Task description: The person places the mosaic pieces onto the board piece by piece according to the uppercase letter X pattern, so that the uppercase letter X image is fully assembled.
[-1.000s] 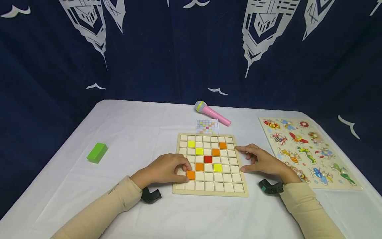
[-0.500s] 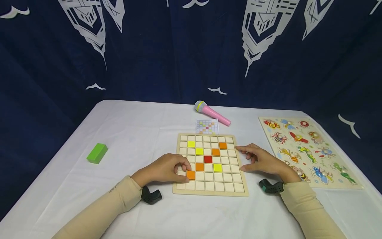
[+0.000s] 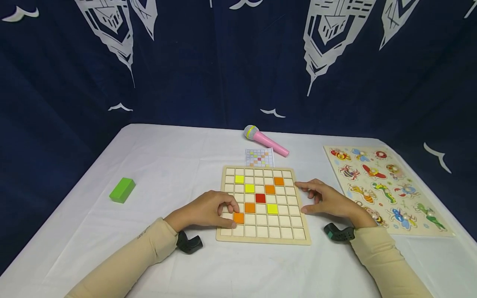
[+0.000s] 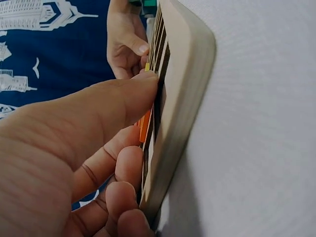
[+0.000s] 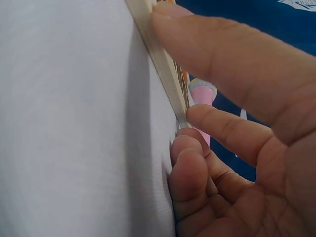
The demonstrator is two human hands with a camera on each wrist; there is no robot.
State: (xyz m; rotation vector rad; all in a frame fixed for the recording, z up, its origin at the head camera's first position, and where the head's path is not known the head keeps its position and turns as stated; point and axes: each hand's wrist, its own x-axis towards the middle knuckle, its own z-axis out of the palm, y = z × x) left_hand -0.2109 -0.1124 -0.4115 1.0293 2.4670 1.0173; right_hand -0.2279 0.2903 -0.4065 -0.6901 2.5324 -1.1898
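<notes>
A wooden grid board lies flat in the middle of the table, holding orange and yellow tiles and one red tile. My left hand rests over its lower left part. Its thumb and forefinger tips lie at the left side of an orange tile, which sits flat in its cell. In the left wrist view the orange tile shows between thumb and fingers. Along the board's right edge, my right hand touches the frame with its thumb and forefinger tips, nothing held.
Behind the board lies a small pattern card, with a pink toy microphone beyond it. A green block stands at left. An insect puzzle board lies at right, partly under the right forearm.
</notes>
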